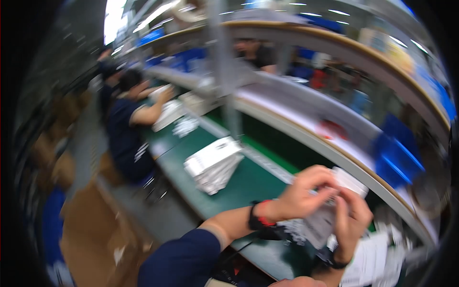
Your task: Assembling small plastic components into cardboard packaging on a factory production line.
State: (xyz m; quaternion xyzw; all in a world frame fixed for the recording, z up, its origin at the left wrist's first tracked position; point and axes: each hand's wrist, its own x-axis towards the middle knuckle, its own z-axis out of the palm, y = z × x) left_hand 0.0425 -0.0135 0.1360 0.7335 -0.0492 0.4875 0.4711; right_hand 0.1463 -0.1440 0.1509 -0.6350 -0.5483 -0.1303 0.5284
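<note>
My left hand (308, 191) and my right hand (354, 217) meet over the green workbench (258, 253), fingers pinched close together. Between them is a thin white packet (319, 225), held tilted; part of it shows below the fingers and a pale flat part sticks up behind them. Motion blur hides its exact kind. Beneath my hands lies a heap of small white pieces (294, 230). To the right of my right wrist are white printed packets (370, 258), loosely piled.
A stack of white packets (215, 162) stands left on the bench. Beyond it a co-worker in dark blue (126, 122) handles something white. A long shelf (296, 115) runs behind, with a red item (332, 129) and blue bins (397, 158). A cardboard box (91, 234) is at lower left.
</note>
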